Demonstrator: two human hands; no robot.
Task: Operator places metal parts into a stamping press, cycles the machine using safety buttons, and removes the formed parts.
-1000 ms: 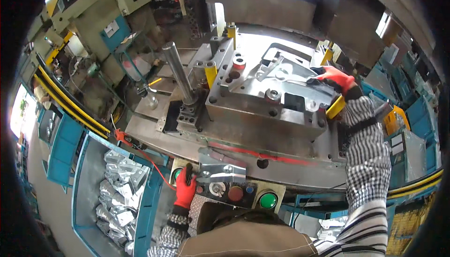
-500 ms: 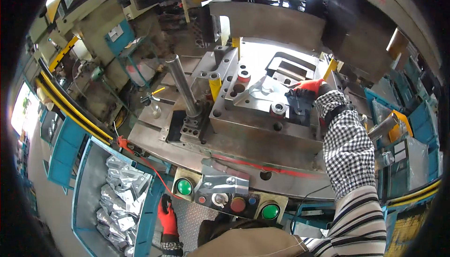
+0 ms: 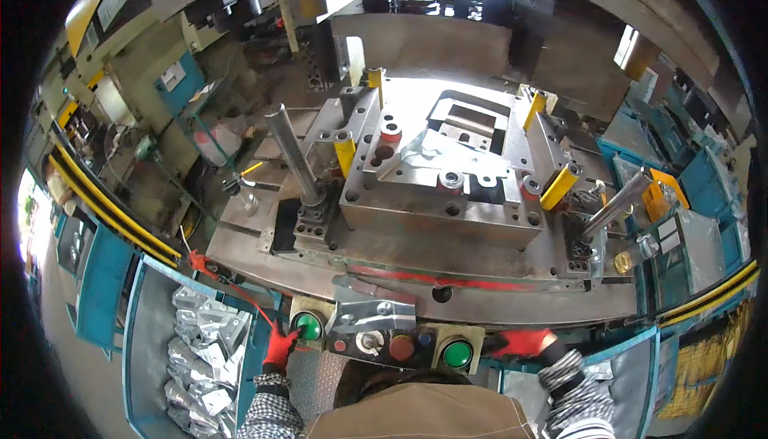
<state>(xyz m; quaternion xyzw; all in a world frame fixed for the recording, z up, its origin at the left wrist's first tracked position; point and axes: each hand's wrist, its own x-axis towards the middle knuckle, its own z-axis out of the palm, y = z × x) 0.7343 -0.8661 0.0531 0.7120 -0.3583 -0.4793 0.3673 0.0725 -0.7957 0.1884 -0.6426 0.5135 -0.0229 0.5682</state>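
My left hand point(image 3: 280, 348), in a red glove with dark fingertips, reaches up to the left green push button point(image 3: 307, 327), its fingers stretched out at the rim of the button. My right hand point(image 3: 520, 344), gloved alike, is just right of the other green push button point(image 3: 458, 353), fingers pointing toward it and nothing visible in them. Ahead, a shiny sheet metal part point(image 3: 448, 154) lies on the steel die point(image 3: 432, 219). A bent metal bracket point(image 3: 374, 316) rests on the control box between the buttons, above a red knob point(image 3: 402, 348).
A blue bin point(image 3: 138, 335) with several metal parts point(image 3: 204, 351) stands at my left, another blue bin point(image 3: 652, 375) at my right. Steel guide posts point(image 3: 292, 151) and yellow posts point(image 3: 561, 187) rise around the die. The press's upper block point(image 3: 432, 43) hangs behind it.
My right hand has drawn back from the sheet metal part on the die to beside the right green button. My left hand has moved up to the left green button. The view has shifted slightly.
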